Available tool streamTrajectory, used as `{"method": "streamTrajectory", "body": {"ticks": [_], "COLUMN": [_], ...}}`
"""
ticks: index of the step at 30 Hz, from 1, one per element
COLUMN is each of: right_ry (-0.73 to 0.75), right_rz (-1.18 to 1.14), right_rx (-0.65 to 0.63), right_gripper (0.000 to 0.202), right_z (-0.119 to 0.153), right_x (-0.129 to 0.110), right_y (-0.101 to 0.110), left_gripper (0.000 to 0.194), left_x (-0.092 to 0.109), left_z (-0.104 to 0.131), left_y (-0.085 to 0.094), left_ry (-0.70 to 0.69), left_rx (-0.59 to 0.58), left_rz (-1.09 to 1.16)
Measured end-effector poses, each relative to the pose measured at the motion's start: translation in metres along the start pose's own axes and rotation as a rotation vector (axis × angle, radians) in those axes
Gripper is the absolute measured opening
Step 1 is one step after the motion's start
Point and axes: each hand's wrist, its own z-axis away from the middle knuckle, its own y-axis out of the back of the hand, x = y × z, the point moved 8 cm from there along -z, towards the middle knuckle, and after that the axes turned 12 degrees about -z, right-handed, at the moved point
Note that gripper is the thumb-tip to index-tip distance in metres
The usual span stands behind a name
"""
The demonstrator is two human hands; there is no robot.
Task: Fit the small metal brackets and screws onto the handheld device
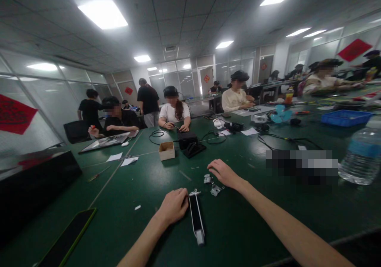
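My left hand [175, 205], its fingers curled together, is against the upper left side of a narrow metal frame [196, 215] and appears to grip its edge; the fingertips are partly hidden. The frame lies on the green table, its light block end towards me. To the right, my right hand [224, 172] is apart from the frame, fingers loosely bent and thumb apart, with nothing visible in it. Close by its fingers is a small metal bracket [207, 179]; a second metal bracket [216, 190] lies just below the hand.
A small open box [166, 151] and a black device [188, 140] with cables stand ahead. A phone [68, 237] lies front left. At the right are a water bottle [361, 156] and blue tray [347, 117]. A co-worker [175, 110] sits across the green table [238, 227].
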Motion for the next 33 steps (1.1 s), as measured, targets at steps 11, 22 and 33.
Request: {"method": "streamTrajectory", "body": {"ticks": [11,22,33], "right_ry": [-0.111,-0.142,-0.249], "right_rz": [-0.098,-0.133,0.13], "right_rx": [-0.248,-0.274,-0.094], "right_gripper": [0.037,0.042,0.031], "right_z": [0.003,0.004,0.003], "right_x": [-0.005,-0.007,0.035], "right_y": [-0.029,-0.028,0.002], "left_gripper": [0.011,0.011,0.012], "left_x": [-0.001,0.001,-0.002], "left_z": [0.0,0.0,0.0], "left_y": [-0.001,0.001,-0.004], "left_ry": [0.0,0.001,0.003], "left_rx": [0.018,-0.003,0.006], "left_rz": [0.009,0.002,0.001]}}
